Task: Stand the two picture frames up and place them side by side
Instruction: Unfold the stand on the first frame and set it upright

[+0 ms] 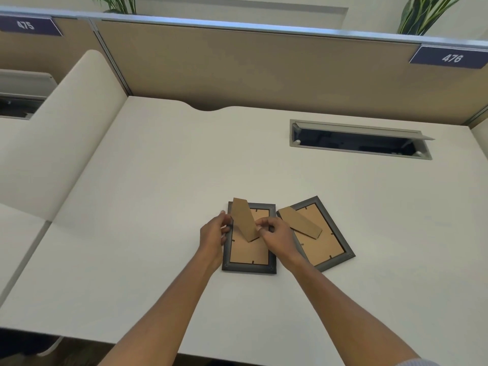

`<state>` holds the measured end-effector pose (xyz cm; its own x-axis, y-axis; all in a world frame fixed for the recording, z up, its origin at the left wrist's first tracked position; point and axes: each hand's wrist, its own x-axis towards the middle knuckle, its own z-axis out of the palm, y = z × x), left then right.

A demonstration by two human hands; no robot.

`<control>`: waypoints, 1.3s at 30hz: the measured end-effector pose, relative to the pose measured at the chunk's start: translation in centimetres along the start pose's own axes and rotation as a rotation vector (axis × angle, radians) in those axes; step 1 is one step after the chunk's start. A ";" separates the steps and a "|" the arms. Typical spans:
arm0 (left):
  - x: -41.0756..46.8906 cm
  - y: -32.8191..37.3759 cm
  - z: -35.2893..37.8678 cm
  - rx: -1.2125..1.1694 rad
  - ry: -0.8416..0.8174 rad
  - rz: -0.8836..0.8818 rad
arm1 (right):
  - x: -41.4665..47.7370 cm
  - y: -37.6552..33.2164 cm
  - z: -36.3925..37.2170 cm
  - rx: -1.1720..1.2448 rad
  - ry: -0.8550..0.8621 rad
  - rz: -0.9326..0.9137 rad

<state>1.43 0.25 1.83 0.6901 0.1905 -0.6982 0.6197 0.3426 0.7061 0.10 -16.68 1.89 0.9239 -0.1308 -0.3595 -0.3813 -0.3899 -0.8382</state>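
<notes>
Cream desk [158,180], tan partition [250,67] (numbered 476), cable hatch [359,140]

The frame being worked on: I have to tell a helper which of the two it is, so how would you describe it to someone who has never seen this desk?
On the white desk, two dark frames lie face down near the front edge. It is the left frame, squared to the desk edge, with both hands on it and its cardboard stand lifted; the right frame lies skewed and untouched.

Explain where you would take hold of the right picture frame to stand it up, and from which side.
Grip the right picture frame by its far edge, reaching from above: it lies face down and skewed, its cardboard stand flat on the back, so the rim is the only free edge.
</notes>
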 end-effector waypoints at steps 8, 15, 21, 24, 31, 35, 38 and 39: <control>-0.6 -0.4 -0.3 -0.048 -0.047 0.030 | -0.2 0.3 -0.2 0.062 -0.012 0.008; -0.8 -0.3 -0.9 -0.066 0.000 0.027 | -2.1 1.5 -0.2 0.055 0.271 0.025; -1.6 -1.6 -1.0 0.361 0.162 0.164 | -3.7 2.0 0.8 -0.024 0.318 0.090; -2.1 -1.8 -0.3 0.511 0.110 0.174 | -3.7 1.8 1.2 0.005 0.338 0.107; -2.3 -1.1 -0.6 0.437 0.128 0.124 | -3.1 1.3 0.7 0.293 0.349 0.265; -2.2 0.0 -1.6 0.358 0.139 0.170 | -2.9 0.7 0.3 0.404 0.343 0.238; -1.9 0.9 -2.8 0.271 0.135 0.200 | -2.4 0.2 -0.3 0.444 0.281 0.216; -1.9 1.2 -3.1 0.246 0.125 0.212 | -2.4 0.1 -0.5 0.472 0.253 0.206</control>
<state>-0.27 3.18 3.63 0.7717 0.3502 -0.5310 0.5494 0.0537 0.8339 -2.15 -16.83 2.91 0.7859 -0.3973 -0.4739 -0.4727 0.1081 -0.8746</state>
